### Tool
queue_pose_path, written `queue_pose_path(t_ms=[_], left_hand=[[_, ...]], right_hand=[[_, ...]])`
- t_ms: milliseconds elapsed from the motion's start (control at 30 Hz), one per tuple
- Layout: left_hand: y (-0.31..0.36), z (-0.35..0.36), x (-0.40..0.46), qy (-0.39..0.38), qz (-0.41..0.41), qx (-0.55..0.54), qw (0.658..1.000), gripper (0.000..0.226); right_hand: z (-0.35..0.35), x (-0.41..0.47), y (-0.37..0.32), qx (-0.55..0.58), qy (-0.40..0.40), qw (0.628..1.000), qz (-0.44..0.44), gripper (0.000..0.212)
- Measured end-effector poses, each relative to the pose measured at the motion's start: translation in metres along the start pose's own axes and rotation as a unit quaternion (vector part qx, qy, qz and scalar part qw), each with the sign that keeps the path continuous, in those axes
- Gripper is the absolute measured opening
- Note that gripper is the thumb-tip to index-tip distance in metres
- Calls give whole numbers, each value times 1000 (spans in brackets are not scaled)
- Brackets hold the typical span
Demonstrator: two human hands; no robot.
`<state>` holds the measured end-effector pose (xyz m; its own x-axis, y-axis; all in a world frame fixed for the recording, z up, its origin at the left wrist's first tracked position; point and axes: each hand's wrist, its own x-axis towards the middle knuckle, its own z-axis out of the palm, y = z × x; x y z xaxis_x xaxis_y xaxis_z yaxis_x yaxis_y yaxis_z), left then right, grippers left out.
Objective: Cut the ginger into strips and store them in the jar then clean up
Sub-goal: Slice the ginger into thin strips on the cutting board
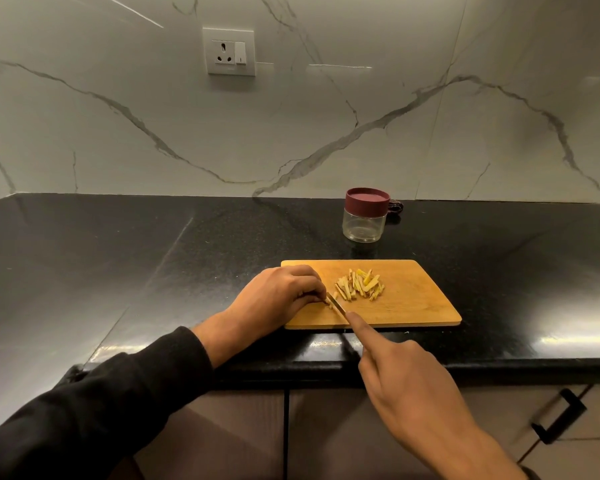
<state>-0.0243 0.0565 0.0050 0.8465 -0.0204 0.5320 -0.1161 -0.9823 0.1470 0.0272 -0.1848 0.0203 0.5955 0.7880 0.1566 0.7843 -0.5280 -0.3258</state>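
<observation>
Head view: a black surface (153,258) runs below a marble wall (326,133) with a socket (228,51). Near the surface's front edge lies a wooden board (413,306). The left hand (278,296), fingers curled, pins a small piece of ginger (330,304) at the board's left end. The right hand (402,375) grips a knife (336,303), forefinger along the blade, edge on the ginger. A lidded jar (365,214) stands toward the back edge. Cut strips (360,285) are heaped mid-board.
</observation>
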Motion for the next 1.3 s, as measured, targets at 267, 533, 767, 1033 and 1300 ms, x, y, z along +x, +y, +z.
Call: queue_pose_path(t_ms=[267, 533, 767, 1033, 1300], left_hand=[[-1, 0, 0, -2, -1, 0, 1000, 14], [-1, 0, 0, -5, -1, 3, 1000, 19], [-1, 0, 0, -5, 5, 8, 1000, 15], [-1, 1, -1, 7, 9, 12, 1000, 14], [-3, 2, -1, 15, 8, 16, 1000, 14]], right_hand=[[-5, -1, 6, -13, 28, 999, 37, 60], [-3, 2, 0, 1, 28, 999, 15, 59], [-1, 10, -5, 31, 12, 999, -9, 58], [2, 29, -6, 37, 1, 999, -26, 56], [3, 37, -3, 32, -2, 999, -35, 54]])
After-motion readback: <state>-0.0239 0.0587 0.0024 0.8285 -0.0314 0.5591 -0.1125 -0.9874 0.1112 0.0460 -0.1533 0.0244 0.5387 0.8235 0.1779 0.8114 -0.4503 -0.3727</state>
